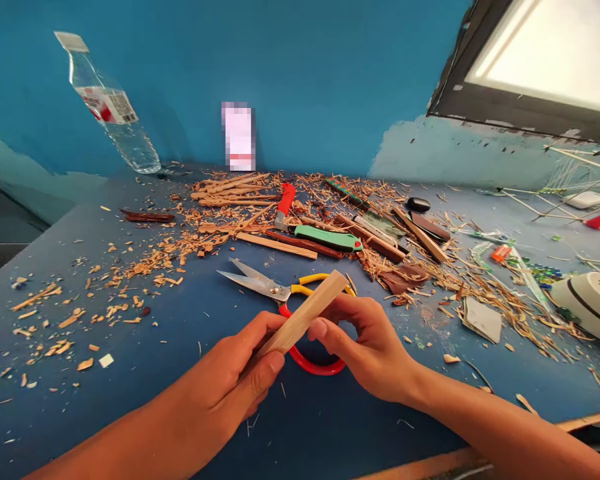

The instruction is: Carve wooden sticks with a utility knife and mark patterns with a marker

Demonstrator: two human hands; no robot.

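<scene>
"Holding something, are they, those two hands?"

"Yes, a pale wooden stick [307, 317]. The left hand [233, 370] has its grip wrapped about the lower end, thumb laid on top. The right hand [373, 347] pinches it farther up, thumb on the near side, fingers behind."

"And where is the stick?"

"Above the near middle of the bench [175, 333], aslant, its far end pointing up and to the right. It crosses in front of the scissors [260, 285], which lie with blades parted and pointing left; one handle is yellow, the other red. Whether stick and scissors touch, I can't tell."

"What's beyond them?"

"A flat wood strip [277, 245], then a green-handled tool [325, 236]. Wood shavings [153, 262] are strewn all around, and several thin sticks [235, 193] lie together toward the blue wall [310, 80]."

"And at the sides?"

"A clear bottle [115, 127] near the wall at left; a rounded white device [590, 303] at the right edge."
</scene>
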